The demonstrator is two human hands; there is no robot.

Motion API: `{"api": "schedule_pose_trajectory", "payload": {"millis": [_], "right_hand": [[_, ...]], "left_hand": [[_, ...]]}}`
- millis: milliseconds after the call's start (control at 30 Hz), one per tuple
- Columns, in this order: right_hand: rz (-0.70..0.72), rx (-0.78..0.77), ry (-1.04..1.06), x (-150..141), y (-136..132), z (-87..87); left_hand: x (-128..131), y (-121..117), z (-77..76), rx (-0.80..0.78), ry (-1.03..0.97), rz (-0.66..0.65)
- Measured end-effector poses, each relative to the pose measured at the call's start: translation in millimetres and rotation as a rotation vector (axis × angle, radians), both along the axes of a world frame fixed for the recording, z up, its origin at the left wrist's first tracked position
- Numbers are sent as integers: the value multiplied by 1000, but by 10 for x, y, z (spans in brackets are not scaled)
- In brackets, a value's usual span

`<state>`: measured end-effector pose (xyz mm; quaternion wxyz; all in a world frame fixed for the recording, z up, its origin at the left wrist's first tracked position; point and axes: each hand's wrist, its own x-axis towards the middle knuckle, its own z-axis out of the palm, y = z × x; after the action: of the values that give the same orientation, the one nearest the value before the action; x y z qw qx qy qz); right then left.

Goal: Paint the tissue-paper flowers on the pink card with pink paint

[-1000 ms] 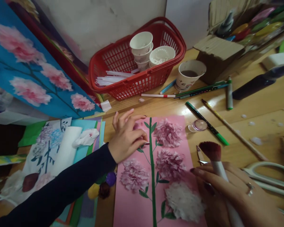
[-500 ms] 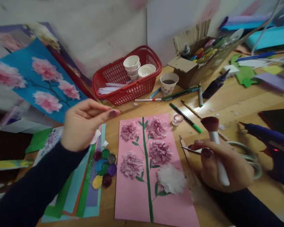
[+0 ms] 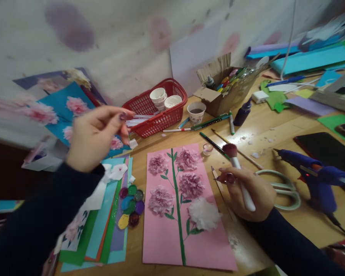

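Note:
My right hand (image 3: 248,189) is closed around a makeup brush (image 3: 241,176) with a white handle and dark red bristles, tilted up to the left. A small dark tip shows by its fingers; I cannot tell what it is. My left hand (image 3: 96,136) hangs raised left of the pink sheet (image 3: 161,245), thumb and fingers pinched; what they hold, if anything, does not show. On the sheet a green painted stem (image 3: 177,199) runs between several purple-pink paper flowers (image 3: 191,184) and one white flower (image 3: 204,214). A small round jar (image 3: 207,149) stands at its upper right corner.
Paint pots (image 3: 130,207) and coloured papers (image 3: 103,237) lie left of the sheet. Behind are a red basket (image 3: 161,124), a paper cup (image 3: 196,112) and a cardboard box (image 3: 224,101). Scissors (image 3: 284,191) and a blue glue gun (image 3: 310,172) lie at right.
The view has swung, so the table scene looks shifted. The left hand stays raised and pinched, its fingers curled somewhat differently. The right hand still holds the brush, now nearer the sheet's right edge.

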<state>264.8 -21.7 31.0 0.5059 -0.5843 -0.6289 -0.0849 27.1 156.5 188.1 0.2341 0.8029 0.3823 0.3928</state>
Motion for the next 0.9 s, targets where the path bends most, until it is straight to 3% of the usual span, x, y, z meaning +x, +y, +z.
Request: {"api": "schedule_pose_trajectory", "payload": {"millis": [133,233,300,433,500,600,700,900], "right_hand": [[36,3,-73,-8,6,10],[38,-22,-76,-2,5,15],[1,-27,-62,7,6,14],[31,-11,-92,30,27,25],[60,-10,-124,39,42,39],[72,-15,-166,46,56,59],[63,-20,-164,44,59,69],[50,-52,-126,37,46,70]], "left_hand": [[140,74,-367,33,145,-46],[321,45,-604,107,462,-397],[497,-32,-807,76,642,-583],[817,-203,-1234,14,770,-631],[887,-247,-1370,5,773,-655],[889,-248,-1433,-34,728,-675],[861,-206,-1382,-133,641,-686],[878,-217,-1246,-525,358,-770]]}}
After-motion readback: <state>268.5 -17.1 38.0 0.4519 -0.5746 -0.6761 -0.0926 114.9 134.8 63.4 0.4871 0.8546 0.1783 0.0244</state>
